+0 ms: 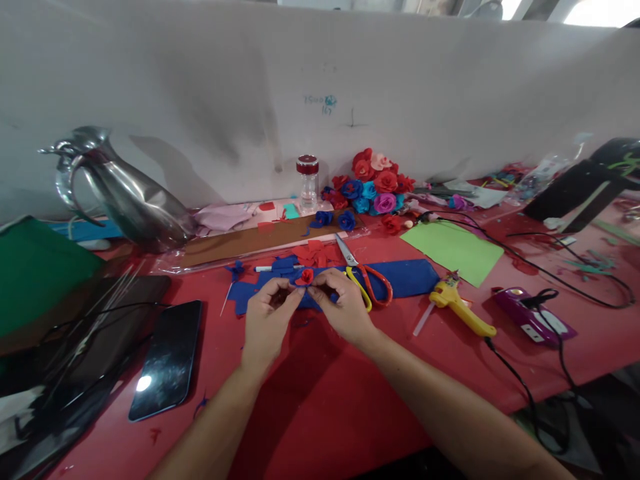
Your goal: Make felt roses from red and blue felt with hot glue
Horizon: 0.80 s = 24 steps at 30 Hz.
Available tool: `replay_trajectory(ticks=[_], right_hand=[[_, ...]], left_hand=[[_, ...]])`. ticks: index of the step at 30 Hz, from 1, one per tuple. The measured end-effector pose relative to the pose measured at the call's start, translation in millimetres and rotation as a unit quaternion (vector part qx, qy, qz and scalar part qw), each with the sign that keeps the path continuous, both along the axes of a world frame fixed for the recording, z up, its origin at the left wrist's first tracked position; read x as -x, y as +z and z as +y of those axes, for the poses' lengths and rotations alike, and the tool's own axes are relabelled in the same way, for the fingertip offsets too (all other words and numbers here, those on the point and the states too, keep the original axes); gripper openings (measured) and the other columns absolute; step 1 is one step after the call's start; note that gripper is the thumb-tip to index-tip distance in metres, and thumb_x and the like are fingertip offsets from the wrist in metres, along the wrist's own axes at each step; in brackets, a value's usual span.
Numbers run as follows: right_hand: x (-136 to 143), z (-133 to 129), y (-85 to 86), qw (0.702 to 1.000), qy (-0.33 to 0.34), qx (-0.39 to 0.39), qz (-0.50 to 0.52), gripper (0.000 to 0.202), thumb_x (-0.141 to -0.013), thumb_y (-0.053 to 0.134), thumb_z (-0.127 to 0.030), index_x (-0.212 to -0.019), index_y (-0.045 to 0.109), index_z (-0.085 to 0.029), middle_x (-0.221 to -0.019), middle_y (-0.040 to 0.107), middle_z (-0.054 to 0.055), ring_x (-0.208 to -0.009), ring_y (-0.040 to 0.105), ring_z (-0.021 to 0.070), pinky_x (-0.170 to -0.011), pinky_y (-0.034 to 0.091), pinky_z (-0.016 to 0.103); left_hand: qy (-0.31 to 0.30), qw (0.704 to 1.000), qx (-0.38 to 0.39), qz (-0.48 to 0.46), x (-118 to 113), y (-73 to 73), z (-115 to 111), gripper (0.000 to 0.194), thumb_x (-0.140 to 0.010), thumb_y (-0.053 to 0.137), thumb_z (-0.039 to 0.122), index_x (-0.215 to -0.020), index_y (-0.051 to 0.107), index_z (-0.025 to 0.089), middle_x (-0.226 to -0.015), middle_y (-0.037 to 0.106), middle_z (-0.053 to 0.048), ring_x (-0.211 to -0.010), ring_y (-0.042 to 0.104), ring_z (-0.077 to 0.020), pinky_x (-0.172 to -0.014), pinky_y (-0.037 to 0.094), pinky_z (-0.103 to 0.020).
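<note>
A small red paper flower is pinched between my two hands above the middle of the table. My left hand holds it from the left with thumb and fingers pressed together. From the right, my right hand grips its base the same way. Beneath and behind them lie blue paper and red paper scraps. Scissors with red and yellow handles rest on the blue paper, just beyond my right hand. A white pen lies behind my left hand.
On the red table, a phone and metal jug are at left. A glass jar and paper flowers stand behind. Rightward lie green paper, a yellow glue gun and a purple power strip with cables.
</note>
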State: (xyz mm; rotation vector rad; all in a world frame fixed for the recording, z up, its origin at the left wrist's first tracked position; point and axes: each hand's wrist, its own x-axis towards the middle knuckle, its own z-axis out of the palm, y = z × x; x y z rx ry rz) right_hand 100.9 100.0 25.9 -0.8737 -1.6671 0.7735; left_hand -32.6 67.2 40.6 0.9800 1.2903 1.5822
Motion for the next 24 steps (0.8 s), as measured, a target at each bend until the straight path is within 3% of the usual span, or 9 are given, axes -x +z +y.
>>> replay_trajectory(ticks=[6, 9, 12, 15, 17, 20, 24], right_hand=[[2, -3, 0.0, 1.0, -0.004, -0.028, -0.003, 0.009, -0.086, 0.06, -0.02, -0.079, 0.065, -0.02, -0.08, 0.065, 0.004, -0.074, 0.06, 0.0166, -0.066, 0.048, 0.029], [1, -2, -1.1, 1.0, -0.01, -0.018, 0.012, 0.008, -0.085, 0.061, -0.02, -0.078, 0.064, -0.021, -0.079, 0.066, 0.003, -0.073, 0.06, 0.0161, -0.066, 0.048, 0.028], [0, 1, -1.4, 1.0, -0.014, 0.003, 0.02, 0.007, -0.083, 0.061, -0.02, -0.077, 0.065, -0.021, -0.078, 0.066, 0.003, -0.072, 0.059, 0.0157, -0.066, 0.049, 0.028], [0, 1, -0.9, 1.0, -0.01, 0.012, 0.017, 0.008, -0.083, 0.06, -0.019, -0.077, 0.065, -0.021, -0.078, 0.066, 0.003, -0.073, 0.06, 0.0163, -0.067, 0.049, 0.028], [0, 0, -0.5, 1.0, -0.002, 0.009, 0.016, 0.009, -0.082, 0.06, -0.018, -0.076, 0.066, -0.021, -0.079, 0.066, 0.004, -0.074, 0.06, 0.0169, -0.068, 0.049, 0.029], [0, -1, 1.0, 1.0, 0.017, 0.016, 0.021, 0.009, -0.08, 0.061, -0.018, -0.075, 0.067, -0.021, -0.081, 0.066, 0.005, -0.076, 0.06, 0.0177, -0.069, 0.049, 0.029], [-4, 0, 7.4, 0.993, 0.053, 0.088, 0.056, 0.01, -0.079, 0.06, -0.022, -0.079, 0.07, -0.022, -0.082, 0.067, 0.004, -0.077, 0.06, 0.0178, -0.071, 0.049, 0.03]], left_hand=[[-0.038, 0.987, 0.04, -0.15, 1, 6.9, 3, 0.019, -0.052, 0.079, 0.02, -0.061, 0.063, 0.017, -0.058, 0.055, 0.006, -0.055, 0.045, -0.0072, -0.057, 0.039, -0.021], [-0.044, 0.985, 0.036, -0.162, 1, 8.4, 3, 0.02, -0.053, 0.08, 0.02, -0.066, 0.066, 0.018, -0.064, 0.058, 0.005, -0.059, 0.049, -0.0079, -0.06, 0.042, -0.021], [-0.046, 0.994, 0.018, -0.099, -1, 6.1, 2, 0.024, -0.056, 0.081, 0.021, -0.078, 0.072, 0.021, -0.079, 0.065, 0.001, -0.072, 0.056, -0.0116, -0.07, 0.046, -0.024], [-0.043, 0.998, -0.02, 0.04, -1, 1.0, 1, 0.01, -0.063, 0.078, 0.025, -0.071, 0.074, 0.021, -0.081, 0.065, 0.0, -0.076, 0.057, -0.0144, -0.071, 0.048, -0.027], [-0.013, 0.991, -0.057, 0.12, 1, -2.0, 0, 0.007, -0.068, 0.075, 0.026, -0.064, 0.074, 0.021, -0.081, 0.066, -0.002, -0.078, 0.058, -0.0164, -0.073, 0.049, -0.029], [0.021, 0.973, -0.115, 0.198, 6, -4.0, -1, 0.007, -0.073, 0.07, 0.024, -0.069, 0.077, 0.025, -0.084, 0.071, -0.003, -0.08, 0.063, -0.0191, -0.077, 0.051, -0.033], [0.039, 0.945, -0.171, 0.275, 11, -4.4, -3, 0.015, -0.077, 0.066, 0.021, -0.078, 0.079, 0.029, -0.086, 0.075, -0.003, -0.083, 0.065, -0.0212, -0.08, 0.051, -0.037]])
